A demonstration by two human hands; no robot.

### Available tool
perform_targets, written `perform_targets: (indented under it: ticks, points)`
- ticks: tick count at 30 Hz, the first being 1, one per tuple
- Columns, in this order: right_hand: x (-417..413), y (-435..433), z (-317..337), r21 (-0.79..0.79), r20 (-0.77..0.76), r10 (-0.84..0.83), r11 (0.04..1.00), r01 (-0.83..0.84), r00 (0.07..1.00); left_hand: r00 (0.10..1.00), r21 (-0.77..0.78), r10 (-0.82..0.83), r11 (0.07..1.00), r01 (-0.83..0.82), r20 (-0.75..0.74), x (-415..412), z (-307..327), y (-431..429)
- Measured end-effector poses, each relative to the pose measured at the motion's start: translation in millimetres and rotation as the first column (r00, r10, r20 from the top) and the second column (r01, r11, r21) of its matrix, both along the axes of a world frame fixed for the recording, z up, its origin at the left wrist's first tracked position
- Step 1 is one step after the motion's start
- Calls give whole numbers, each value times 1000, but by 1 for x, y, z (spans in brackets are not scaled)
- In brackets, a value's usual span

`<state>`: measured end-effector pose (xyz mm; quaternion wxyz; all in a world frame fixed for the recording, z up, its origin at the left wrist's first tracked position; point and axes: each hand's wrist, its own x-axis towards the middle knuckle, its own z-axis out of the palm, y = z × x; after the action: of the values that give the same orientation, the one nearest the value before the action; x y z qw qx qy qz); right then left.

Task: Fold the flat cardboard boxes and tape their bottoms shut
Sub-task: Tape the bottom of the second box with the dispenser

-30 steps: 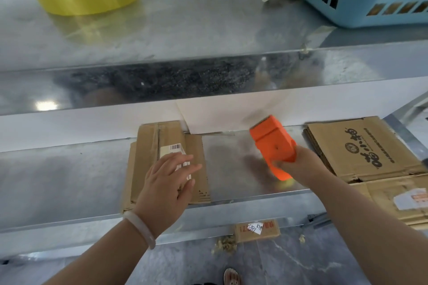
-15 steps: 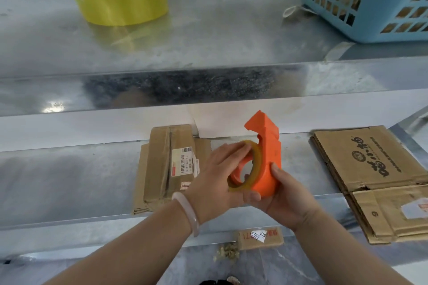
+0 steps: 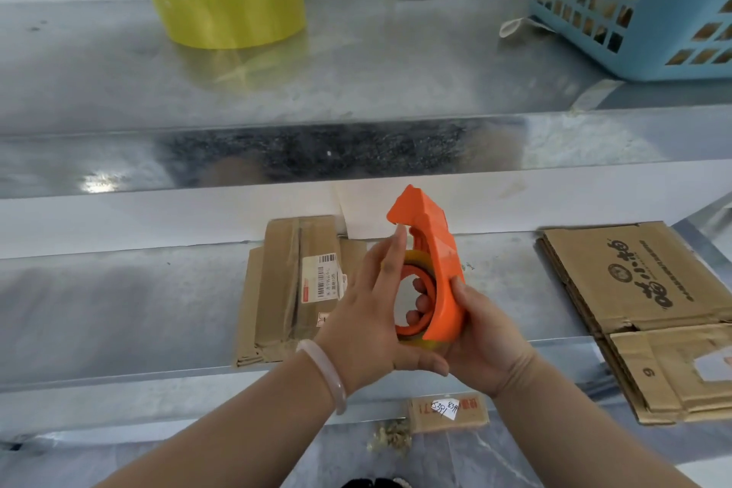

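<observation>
Left hand [image 3: 368, 315] slid up orange dispenser [image 3: 440, 261] (smooth plastic).

orange tape dispenser [image 3: 437, 273], yellow tape roll [image 3: 229, 6], blue basket [image 3: 649, 12]

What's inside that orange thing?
A thin tape roll sits in the dispenser, and fingers of the right hand show through its hole. The left hand covers the roll's left part.
</observation>
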<state>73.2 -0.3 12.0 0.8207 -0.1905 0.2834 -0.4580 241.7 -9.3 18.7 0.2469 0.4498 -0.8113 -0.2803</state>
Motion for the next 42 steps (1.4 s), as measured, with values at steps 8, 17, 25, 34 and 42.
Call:
perform_targets:
  ticks: [8,17,25,34,42]
  points:
    - [-27,3,2,-72,-173,97,991,-111,980,886,484,254,874,-39,-388,32,-1,-10]
    - [-25,9,20,-190,-332,382,869,-457,863,832,727,385,686,31,-400,28,30,-8]
    - [-24,10,21,-180,-349,382,869,-461,856,829,658,354,752,23,-433,42,25,-6]
    - [-18,13,17,-177,-406,430,828,-531,806,725,676,527,727,-117,-442,39,19,-2]
    - [-28,7,17,-142,-643,419,758,-637,642,696,848,583,526,70,-419,47,32,-2]
